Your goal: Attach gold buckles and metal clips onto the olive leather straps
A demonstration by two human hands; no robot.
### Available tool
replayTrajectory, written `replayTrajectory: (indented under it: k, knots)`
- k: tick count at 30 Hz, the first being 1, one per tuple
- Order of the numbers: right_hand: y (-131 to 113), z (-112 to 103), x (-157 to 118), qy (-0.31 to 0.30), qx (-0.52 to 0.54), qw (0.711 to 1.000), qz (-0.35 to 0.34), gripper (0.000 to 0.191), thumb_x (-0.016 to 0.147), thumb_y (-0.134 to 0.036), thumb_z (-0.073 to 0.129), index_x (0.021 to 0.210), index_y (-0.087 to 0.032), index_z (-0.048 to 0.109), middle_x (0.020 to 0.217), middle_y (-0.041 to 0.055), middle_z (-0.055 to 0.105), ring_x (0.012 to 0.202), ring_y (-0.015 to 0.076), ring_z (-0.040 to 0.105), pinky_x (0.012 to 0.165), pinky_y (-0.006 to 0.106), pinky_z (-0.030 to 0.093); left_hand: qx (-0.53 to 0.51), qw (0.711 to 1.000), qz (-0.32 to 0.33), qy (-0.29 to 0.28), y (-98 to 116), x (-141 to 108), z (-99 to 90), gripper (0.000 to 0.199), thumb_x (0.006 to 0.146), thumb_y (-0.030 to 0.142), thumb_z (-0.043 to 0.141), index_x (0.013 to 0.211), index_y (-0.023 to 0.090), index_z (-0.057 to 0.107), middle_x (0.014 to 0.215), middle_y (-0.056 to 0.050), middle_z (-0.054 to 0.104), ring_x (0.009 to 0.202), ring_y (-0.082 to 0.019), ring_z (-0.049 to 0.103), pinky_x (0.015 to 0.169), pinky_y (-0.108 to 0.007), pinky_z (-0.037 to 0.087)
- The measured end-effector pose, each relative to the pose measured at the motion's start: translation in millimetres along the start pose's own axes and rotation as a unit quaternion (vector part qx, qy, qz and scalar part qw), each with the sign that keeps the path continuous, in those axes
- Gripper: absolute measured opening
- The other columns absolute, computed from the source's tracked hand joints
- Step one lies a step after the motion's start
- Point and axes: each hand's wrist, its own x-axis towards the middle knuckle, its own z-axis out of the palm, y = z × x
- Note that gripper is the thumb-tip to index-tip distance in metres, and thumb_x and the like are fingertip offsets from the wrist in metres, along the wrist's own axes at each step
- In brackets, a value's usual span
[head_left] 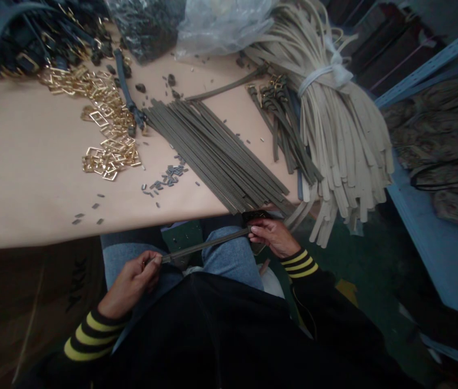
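A dark olive strap (207,244) is stretched over my lap, just below the table's front edge. Its left end is pinched in my left hand (136,278), and my right hand (273,235) grips the other end between thumb and fingers. Beyond them, a row of similar olive straps (216,156) lies slanted on the table (42,200), their near ends reaching the edge by my right hand. Small grey metal pieces (170,176) are scattered left of the row. Farther left is a pile of gold rectangular rings (109,156).
A tied bundle of beige straps (346,140) hangs over the table's right edge. Short straps with buckles (281,119) lie beside it. Dark straps (22,38) and plastic bags (221,27) sit at the back. A blue shelf (435,232) stands right.
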Motion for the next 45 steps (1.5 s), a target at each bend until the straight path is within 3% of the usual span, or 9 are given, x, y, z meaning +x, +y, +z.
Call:
replayTrajectory:
  k: [3,6,10,14,23,28,37,41,45]
  knots:
    - [-5,2,-1,-0.018,-0.046,0.999,-0.008,0.027,0.056,-0.027,0.071,0.078,-0.013,0.063,0.068,-0.0007,0.062,0.061,0.0096,0.058,0.060,0.023,0.049,0.004,1.000,0.010,-0.004,0,1,3.6,0.037,0.063,0.051,0.052,0.071,0.016,0.041,0.042,0.011,0.031,0.035,-0.005,0.029,0.035,-0.017,0.024]
    - [-16,5,-5,-0.059,-0.174,0.981,-0.055,0.023,0.059,-0.022,0.070,0.079,-0.013,0.064,0.072,0.0018,0.063,0.068,0.0129,0.058,0.066,0.026,0.047,0.029,0.999,0.029,-0.009,1,3,9.2,0.034,0.066,0.049,0.049,0.071,0.016,0.042,0.043,0.010,0.031,0.036,-0.005,0.029,0.035,-0.018,0.024]
    - [-31,13,-16,-0.141,-0.402,0.896,-0.129,0.017,0.069,-0.022,0.061,0.084,-0.015,0.063,0.075,0.0031,0.063,0.072,0.0156,0.058,0.067,0.028,0.044,0.091,0.992,0.084,-0.034,5,5,23.4,0.027,0.074,0.042,0.040,0.071,0.016,0.043,0.045,0.009,0.031,0.039,-0.006,0.028,0.037,-0.018,0.023]
    - [-36,32,-22,-0.211,-0.488,0.832,-0.158,0.009,0.072,-0.020,0.058,0.079,-0.017,0.063,0.070,0.0010,0.061,0.066,0.0143,0.056,0.062,0.025,0.041,0.162,0.976,0.132,-0.057,11,7,41.6,0.023,0.076,0.035,0.037,0.070,0.015,0.046,0.048,0.007,0.034,0.043,-0.008,0.030,0.041,-0.020,0.024]
    - [-16,76,-23,-0.239,-0.364,0.893,-0.114,0.010,0.071,-0.012,0.053,0.080,-0.015,0.055,0.062,-0.0014,0.056,0.057,0.0105,0.054,0.053,0.020,0.042,0.230,0.953,0.184,-0.073,13,14,52.0,0.019,0.077,0.027,0.034,0.072,0.015,0.047,0.055,0.004,0.040,0.051,-0.010,0.036,0.050,-0.022,0.030]
    - [-15,74,-21,-0.269,-0.291,0.916,-0.064,0.011,0.072,-0.011,0.050,0.082,-0.014,0.053,0.062,-0.0020,0.055,0.057,0.0100,0.056,0.054,0.021,0.044,0.213,0.956,0.190,-0.070,13,14,53.5,0.017,0.077,0.025,0.035,0.071,0.014,0.047,0.056,0.004,0.041,0.051,-0.009,0.037,0.050,-0.021,0.031]
    - [-10,78,-21,-0.245,-0.251,0.935,-0.059,0.006,0.071,-0.015,0.054,0.077,-0.014,0.052,0.059,-0.0037,0.051,0.052,0.0079,0.052,0.052,0.020,0.042,0.238,0.951,0.191,-0.053,10,15,56.0,0.019,0.078,0.028,0.037,0.075,0.014,0.049,0.057,0.003,0.045,0.054,-0.011,0.041,0.054,-0.022,0.034]
    - [-7,77,-20,-0.245,-0.217,0.945,-0.016,0.010,0.070,-0.018,0.055,0.078,-0.014,0.049,0.058,-0.0050,0.050,0.049,0.0072,0.052,0.046,0.018,0.041,0.243,0.946,0.204,-0.073,11,15,56.5,0.018,0.079,0.027,0.036,0.075,0.015,0.047,0.059,0.002,0.045,0.055,-0.011,0.042,0.054,-0.023,0.034]
    - [-7,77,-20,-0.254,-0.263,0.930,0.035,0.012,0.071,-0.024,0.055,0.070,-0.015,0.047,0.055,-0.0029,0.054,0.046,0.0082,0.053,0.042,0.017,0.038,0.235,0.943,0.223,-0.079,8,14,56.3,0.021,0.082,0.029,0.031,0.071,0.016,0.044,0.061,0.002,0.044,0.057,-0.012,0.043,0.056,-0.023,0.034]
